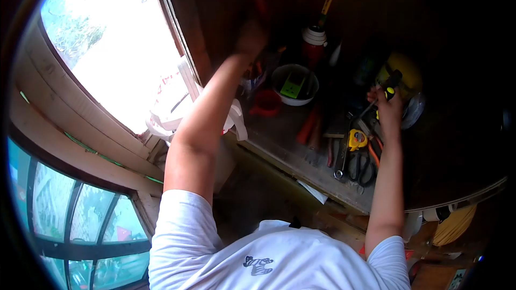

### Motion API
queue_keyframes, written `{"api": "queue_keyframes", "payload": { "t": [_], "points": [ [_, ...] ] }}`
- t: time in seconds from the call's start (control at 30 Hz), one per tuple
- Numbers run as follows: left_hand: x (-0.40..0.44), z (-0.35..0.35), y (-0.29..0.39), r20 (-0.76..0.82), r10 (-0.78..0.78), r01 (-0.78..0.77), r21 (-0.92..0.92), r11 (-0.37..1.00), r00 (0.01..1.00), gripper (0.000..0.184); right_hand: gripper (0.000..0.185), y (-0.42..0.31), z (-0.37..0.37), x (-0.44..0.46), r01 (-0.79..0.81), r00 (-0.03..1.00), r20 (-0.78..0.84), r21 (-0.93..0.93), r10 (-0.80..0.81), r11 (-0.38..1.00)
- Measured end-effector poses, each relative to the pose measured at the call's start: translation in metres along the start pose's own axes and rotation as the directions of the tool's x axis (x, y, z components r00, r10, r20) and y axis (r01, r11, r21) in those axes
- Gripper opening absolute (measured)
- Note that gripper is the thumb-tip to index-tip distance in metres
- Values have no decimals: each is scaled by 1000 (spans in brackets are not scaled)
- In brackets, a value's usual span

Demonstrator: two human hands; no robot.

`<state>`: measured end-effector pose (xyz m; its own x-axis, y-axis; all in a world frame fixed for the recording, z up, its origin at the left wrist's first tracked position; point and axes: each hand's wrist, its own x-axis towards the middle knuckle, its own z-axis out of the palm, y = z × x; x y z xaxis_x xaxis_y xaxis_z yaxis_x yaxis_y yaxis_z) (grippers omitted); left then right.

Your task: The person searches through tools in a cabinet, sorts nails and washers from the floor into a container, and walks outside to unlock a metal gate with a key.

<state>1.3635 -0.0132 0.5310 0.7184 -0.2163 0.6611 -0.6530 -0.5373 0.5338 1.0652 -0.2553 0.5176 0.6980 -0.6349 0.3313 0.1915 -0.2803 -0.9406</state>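
Observation:
My right hand [391, 108] is closed around a screwdriver [390, 92] with a black and yellow handle; its thin shaft points down and left. Just below lie a yellow tape measure [357, 139], black-handled scissors [362, 172], a wrench [339, 167] and an orange-handled tool [373, 153]. My left hand [251, 40] reaches into the dark back of the shelf, its fingers lost in shadow. Something red [260, 5] shows dimly beyond it. Near that arm stands a white bowl [314, 94] with a bright green box [292, 85] in it.
A red flask with a white top [315, 36] stands behind the bowl. A red cup-like container [265, 103] sits in front. At the right is a rounded yellow object [404, 72]. A white plastic bag [161, 121] hangs by the bright window at left. The shelf's front edge [301, 169] runs below.

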Motion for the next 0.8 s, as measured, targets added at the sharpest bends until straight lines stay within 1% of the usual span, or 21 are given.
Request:
{"api": "queue_keyframes", "payload": {
  "t": [0.03, 0.1, 0.13, 0.2, 0.27, 0.3, 0.33, 0.4, 0.47, 0.53, 0.57, 0.67, 0.7, 0.77, 0.8],
  "points": [
    [3, 2, -2, -64, 43, -45, -25, 999, 997, 35, 20, -7, 9, -2, -9, 1000, -10, 109, 10, 994],
    [6, 3, -7, -63, 59, -61, -43, 997, 996, 35, 19, -30, 30, 2, 38, 998, 48, 207, -49, 978],
    [9, -4, -2, 1, 37, -37, -38, 999, 999, 38, 18, -38, 41, 7, 60, 994, 74, 258, -82, 964],
    [10, -20, 8, 103, 28, -33, 47, 998, 994, 45, 19, -40, 62, 21, 90, 988, 92, 317, -125, 944],
    [-4, -36, 15, 181, 36, -73, 202, 977, 983, 51, 19, -45, 85, 33, 107, 979, 122, 361, -161, 926],
    [-2, -23, -10, 215, 84, -126, 189, 974, 973, 51, 18, -48, 98, 38, 111, 975, 139, 375, -175, 920],
    [0, 4, -53, 248, 130, -176, 175, 969, 960, 52, 18, -50, 109, 40, 113, 969, 159, 389, -187, 914],
    [-11, 14, -75, 194, 182, -205, 104, 973, 964, 51, 18, -59, 129, 34, 135, 963, 160, 417, -219, 899],
    [-18, -1, -49, 5, 199, -199, -1, 980, 980, 49, 17, -69, 144, 36, 144, 958, 163, 432, -234, 890],
    [-15, -15, -44, 112, 176, -176, -10, 984, 978, 50, 16, -70, 153, 32, 117, 963, 173, 423, -206, 899],
    [-14, -20, -41, 163, 162, -161, -18, 987, 973, 50, 15, -70, 158, 29, 119, 963, 160, 465, -216, 877],
    [-33, -72, 25, 173, 71, -91, 108, 990, 982, 40, 15, -73, 175, 25, 132, 964, 119, 568, -240, 812],
    [-45, -92, 45, 61, 80, -85, 80, 993, 995, 37, 14, -73, 180, 26, 124, 967, 111, 587, -231, 800],
    [-65, -119, 72, -158, 91, -88, 24, 996, 983, 32, 14, -71, 186, 27, 118, 970, 99, 605, -221, 788],
    [-68, -124, 65, -279, 236, -244, 4, 970, 931, 26, 15, -69, 186, 27, 119, 971, 96, 601, -220, 790]
  ]
}}
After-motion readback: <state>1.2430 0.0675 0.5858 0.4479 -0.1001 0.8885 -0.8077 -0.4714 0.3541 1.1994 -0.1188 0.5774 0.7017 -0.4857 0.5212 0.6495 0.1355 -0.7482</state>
